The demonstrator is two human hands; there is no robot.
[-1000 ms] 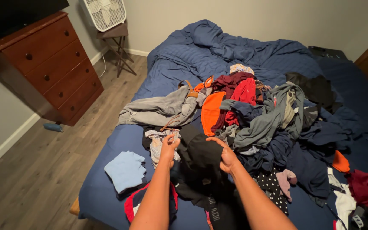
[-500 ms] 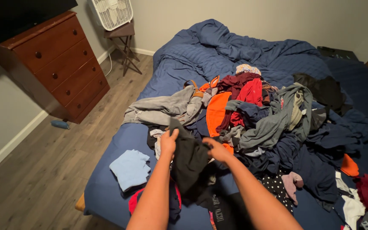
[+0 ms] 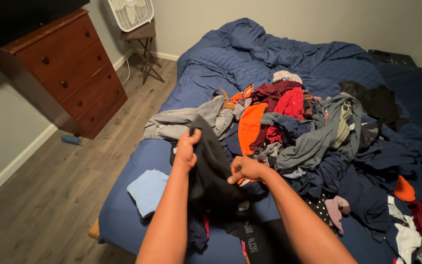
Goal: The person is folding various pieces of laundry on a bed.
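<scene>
We hold a black garment [image 3: 211,176] up over the near edge of the bed [image 3: 123,215], in front of the clothes pile [image 3: 313,137]. Our left hand [image 3: 187,149] is closed in a fist around its upper edge, and our right hand [image 3: 244,168] is clenched on the cloth lower down, so the fabric hangs bunched between the two. Below it lies another dark piece with a strip of pale lettering [image 3: 250,244] running along it (too small and dim for us to make out its form). A folded light blue cloth [image 3: 147,190] rests on the blue cover just to the left of our left arm. Behind the garment we see a grey sweatshirt [image 3: 181,122], an orange piece [image 3: 249,124] and a red one [image 3: 289,105] heaped together. A polka-dot cloth [image 3: 321,208] and a small pink piece [image 3: 338,208] lie to the right of our right arm. Further out stand a wooden dresser [image 3: 69,73] against the left wall and a white box fan [image 3: 132,12] on a folding stool [image 3: 142,39].

Compared with half a second ago, our left hand has risen higher and lifted the garment with it, our right hand has tightened from a loose hold to a fist, and the patterned cloth once visible beside the left hand is now covered.
</scene>
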